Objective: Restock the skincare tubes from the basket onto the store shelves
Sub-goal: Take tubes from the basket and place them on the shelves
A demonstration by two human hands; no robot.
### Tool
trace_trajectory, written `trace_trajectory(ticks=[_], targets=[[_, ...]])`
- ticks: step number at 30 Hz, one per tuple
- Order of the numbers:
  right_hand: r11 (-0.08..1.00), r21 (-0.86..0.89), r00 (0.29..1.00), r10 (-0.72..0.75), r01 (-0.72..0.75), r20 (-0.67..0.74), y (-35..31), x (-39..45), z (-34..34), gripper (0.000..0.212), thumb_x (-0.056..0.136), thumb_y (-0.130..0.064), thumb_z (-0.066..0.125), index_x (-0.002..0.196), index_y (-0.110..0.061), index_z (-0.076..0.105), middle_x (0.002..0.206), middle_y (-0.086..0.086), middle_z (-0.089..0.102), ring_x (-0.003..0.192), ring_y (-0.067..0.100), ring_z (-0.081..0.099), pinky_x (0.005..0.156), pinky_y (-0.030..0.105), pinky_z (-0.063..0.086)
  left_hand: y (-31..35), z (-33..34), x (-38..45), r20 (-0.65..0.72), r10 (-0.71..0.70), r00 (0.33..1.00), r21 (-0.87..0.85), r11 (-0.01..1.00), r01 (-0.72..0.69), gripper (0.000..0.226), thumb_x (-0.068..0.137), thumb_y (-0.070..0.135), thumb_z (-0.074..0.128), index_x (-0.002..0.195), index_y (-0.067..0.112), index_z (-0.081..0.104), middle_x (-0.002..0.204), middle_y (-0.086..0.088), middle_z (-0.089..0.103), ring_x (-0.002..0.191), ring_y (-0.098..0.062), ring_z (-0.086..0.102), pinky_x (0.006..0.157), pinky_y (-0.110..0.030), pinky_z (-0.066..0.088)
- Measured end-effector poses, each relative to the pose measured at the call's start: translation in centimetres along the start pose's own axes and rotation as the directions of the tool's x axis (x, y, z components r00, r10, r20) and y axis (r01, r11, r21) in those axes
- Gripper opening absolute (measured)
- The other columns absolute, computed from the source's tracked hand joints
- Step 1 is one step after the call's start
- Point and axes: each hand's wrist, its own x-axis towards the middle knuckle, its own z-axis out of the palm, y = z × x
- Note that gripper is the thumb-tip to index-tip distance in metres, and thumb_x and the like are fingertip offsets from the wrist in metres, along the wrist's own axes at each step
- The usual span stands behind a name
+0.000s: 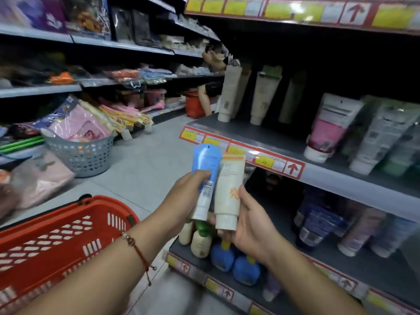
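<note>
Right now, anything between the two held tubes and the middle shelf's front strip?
Nothing visible. The blue tube in the left hand and cream tube in the right hand face bare shelf; the standing tubes sit further back.

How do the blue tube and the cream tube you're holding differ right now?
The blue tube is blue fading to white, gripped by the left hand; the cream tube is off-white with orange print, gripped by the right hand. The blue tube reaches higher; the cream tube looks wider. Both stand cap-down, side by side, below the shelf edge.
</note>
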Motion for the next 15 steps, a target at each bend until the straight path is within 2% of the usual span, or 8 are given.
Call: trace_trajectory(ticks=[3, 6, 9, 12, 15], targets=[[0.998, -0.055, 0.998, -0.025, 0.029, 0.064, -0.7, -1.0, 0.0, 0.059, 0.092, -0.050, 0.041, 0.128, -0.009, 0.063, 0.112, 0.015, 0.068, 0.083, 0.024, 0.066, 0.059, 0.033, 0.057, -0.2, -0.5, 0.6, -0.052, -0.001, 0.999, -0.021, 1.000, -0.001, 0.024, 0.095, 0.032, 0.052, 0.092, 0.012, 0.064, 0.069, -0.006, 0.069, 0.054, -0.020, 0.063, 0.054, -0.029, 0.052], [0.998, -0.050, 0.986, -0.039, 0.048, 0.163, -1.7, -2.6, 0.4, 0.050, 0.099, -0.036, 0.037, 0.128, -0.004, 0.062, 0.116, 0.019, 0.066, 0.087, 0.025, 0.068, 0.064, 0.035, 0.058, 0.2, -1.6, 1.1, -0.065, -0.039, 0.997, -0.035, 0.999, 0.037, 0.031, 0.095, 0.034, 0.053, 0.099, 0.005, 0.062, 0.075, -0.014, 0.069, 0.060, -0.027, 0.064, 0.058, -0.033, 0.055], [0.997, -0.003, 0.974, -0.068, 0.071, 0.214, -1.7, -3.2, -0.4, 0.049, 0.093, -0.032, 0.057, 0.130, 0.000, 0.057, 0.118, 0.025, 0.062, 0.093, 0.034, 0.066, 0.069, 0.043, 0.057, 0.7, -2.8, 1.3, -0.082, -0.052, 0.995, -0.042, 0.998, 0.048, 0.033, 0.094, 0.035, 0.054, 0.105, 0.004, 0.061, 0.077, -0.015, 0.067, 0.060, -0.027, 0.063, 0.062, -0.035, 0.052], [0.989, 0.017, 0.960, -0.148, 0.148, 0.238, -2.2, -3.0, -0.4, 0.075, 0.067, -0.026, 0.088, 0.129, 0.003, 0.057, 0.123, 0.026, 0.061, 0.103, 0.038, 0.065, 0.083, 0.055, 0.053, 1.5, -3.2, 1.9, -0.109, -0.005, 0.994, -0.097, 0.995, -0.005, 0.033, 0.096, 0.034, 0.053, 0.110, 0.005, 0.058, 0.073, -0.012, 0.067, 0.056, -0.024, 0.063, 0.063, -0.035, 0.051], [0.969, -0.066, 0.952, -0.220, 0.238, 0.212, -5.1, -2.1, 2.2, 0.066, 0.056, -0.021, 0.093, 0.115, -0.005, 0.069, 0.121, 0.020, 0.066, 0.105, 0.032, 0.066, 0.088, 0.053, 0.054, 2.5, -3.4, 2.4, -0.123, 0.034, 0.992, -0.140, 0.989, -0.052, 0.037, 0.096, 0.035, 0.052, 0.112, 0.002, 0.058, 0.072, -0.012, 0.066, 0.054, -0.023, 0.062, 0.060, -0.033, 0.049]])
